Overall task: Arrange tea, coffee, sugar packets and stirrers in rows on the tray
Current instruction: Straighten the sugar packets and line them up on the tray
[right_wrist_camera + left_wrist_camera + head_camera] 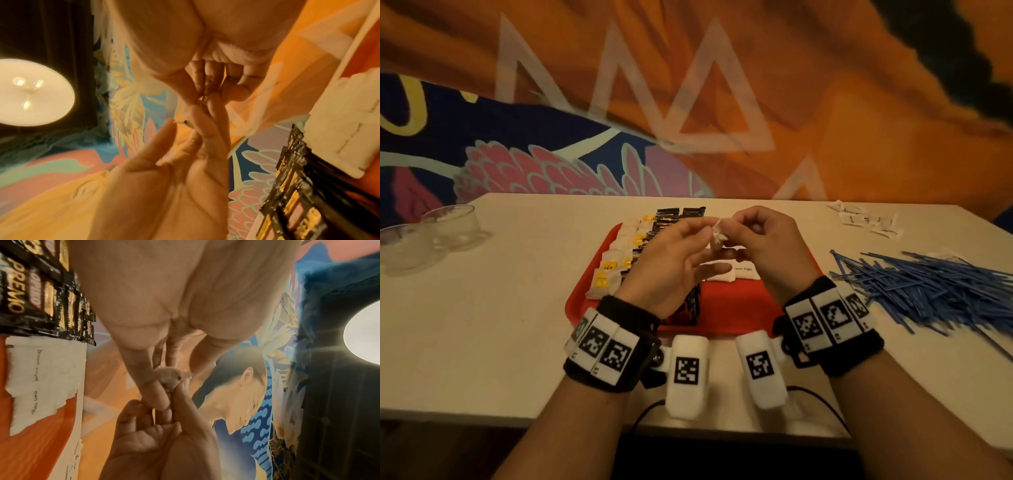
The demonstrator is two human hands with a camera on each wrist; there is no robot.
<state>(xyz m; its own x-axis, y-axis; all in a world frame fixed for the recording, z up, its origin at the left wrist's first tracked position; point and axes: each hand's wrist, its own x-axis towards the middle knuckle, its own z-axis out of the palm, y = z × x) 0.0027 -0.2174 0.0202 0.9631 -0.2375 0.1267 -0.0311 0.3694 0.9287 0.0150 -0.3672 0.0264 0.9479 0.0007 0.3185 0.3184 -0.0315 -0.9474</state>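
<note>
Both hands hover above the red tray [739, 308] and share one small white sugar packet [717, 231]. My left hand [710, 229] pinches it with thumb and forefinger, the other fingers straight. My right hand [729, 236] pinches it with curled fingers. The crumpled packet [171, 376] shows between the fingertips in the left wrist view, and again as the packet [185, 116] in the right wrist view. On the tray lie a column of tea bags [616, 260], black coffee sachets [671, 216] beside them, and brown sugar packets [739, 270] partly hidden under the hands.
A heap of blue stirrers [928, 287] lies on the table right of the tray. Loose white sugar packets [866, 219] sit at the far right. Two glass cups [452, 226] stand at the far left. A painted wall rises behind the table.
</note>
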